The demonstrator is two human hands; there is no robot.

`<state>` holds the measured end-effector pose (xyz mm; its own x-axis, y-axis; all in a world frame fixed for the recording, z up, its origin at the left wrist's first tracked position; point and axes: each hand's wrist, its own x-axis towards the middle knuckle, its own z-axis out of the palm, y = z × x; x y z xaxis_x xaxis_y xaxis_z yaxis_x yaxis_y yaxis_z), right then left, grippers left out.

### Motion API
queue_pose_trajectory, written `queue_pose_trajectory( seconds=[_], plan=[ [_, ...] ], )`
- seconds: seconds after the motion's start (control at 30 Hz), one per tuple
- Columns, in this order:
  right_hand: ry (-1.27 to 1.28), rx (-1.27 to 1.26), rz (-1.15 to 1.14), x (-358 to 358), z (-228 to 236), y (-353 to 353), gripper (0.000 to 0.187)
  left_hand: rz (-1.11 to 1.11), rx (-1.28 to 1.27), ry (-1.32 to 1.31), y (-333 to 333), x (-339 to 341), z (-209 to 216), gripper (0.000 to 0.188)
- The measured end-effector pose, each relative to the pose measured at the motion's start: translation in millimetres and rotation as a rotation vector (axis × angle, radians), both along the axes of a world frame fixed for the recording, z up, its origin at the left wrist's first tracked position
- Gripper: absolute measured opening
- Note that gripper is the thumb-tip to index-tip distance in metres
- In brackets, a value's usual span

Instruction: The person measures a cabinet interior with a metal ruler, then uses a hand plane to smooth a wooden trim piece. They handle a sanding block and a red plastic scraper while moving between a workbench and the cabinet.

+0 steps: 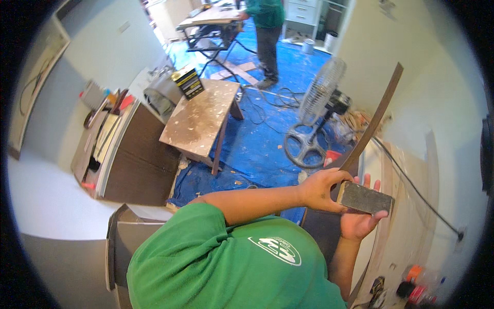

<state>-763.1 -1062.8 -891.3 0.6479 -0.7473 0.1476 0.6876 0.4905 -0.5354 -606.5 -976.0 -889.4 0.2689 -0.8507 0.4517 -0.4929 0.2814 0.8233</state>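
Note:
A small rectangular block (pixel 365 199) with a dark grey face and pale edges, like a sanding block, is in both my hands. My left hand (pixel 321 190) reaches across from the left, its thumb and fingers curled at the block's left end. Beneath and behind the block is my right hand (pixel 358 222), thumb at the lower right corner and fingertips showing above the top edge. A long, thin brown wood strip (pixel 378 118) rises, slightly curved, from behind my left hand. Its lower part is hidden, and I cannot tell whether my fingers also grip it.
A standing fan (pixel 321 103) is ahead on blue sheeting (pixel 247 165), with cables around. Left of it is a stained wooden bench (pixel 206 116) bearing a tin (pixel 188 82). A person (pixel 267 31) stands at a far worktable (pixel 211 16). Bottles (pixel 422 278) lie lower right.

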Motion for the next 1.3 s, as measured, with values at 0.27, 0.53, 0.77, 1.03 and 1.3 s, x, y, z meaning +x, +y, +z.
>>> queue_pose_trajectory(
  seconds=[0.27, 0.53, 0.77, 1.03, 1.3],
  plan=[
    [0.025, -0.142, 0.226, 120.7, 24.3, -81.8, 0.059, 0.156, 0.055, -0.063, 63.6, 129.8, -24.7, 0.089],
    [0.367, -0.251, 0.497, 233.2, 8.7, -43.7, 0.063, 0.755, -0.034, -0.077, 144.0, 275.6, -33.4, 0.042],
    [0.299, -0.351, 0.904, 396.0, 45.1, 40.1, 0.084, 0.711, 0.206, 0.243, 179.6, 325.0, -3.6, 0.028],
    [0.191, -0.294, 1.317, 545.5, 39.8, 59.5, 0.068, 0.957, 0.248, 0.304, 199.2, 371.9, 12.1, 0.029],
    [0.058, -0.259, 1.407, 687.0, 39.0, 48.6, 0.067, 1.104, 0.321, 0.765, 215.8, 389.6, 2.1, 0.028]
  ],
)
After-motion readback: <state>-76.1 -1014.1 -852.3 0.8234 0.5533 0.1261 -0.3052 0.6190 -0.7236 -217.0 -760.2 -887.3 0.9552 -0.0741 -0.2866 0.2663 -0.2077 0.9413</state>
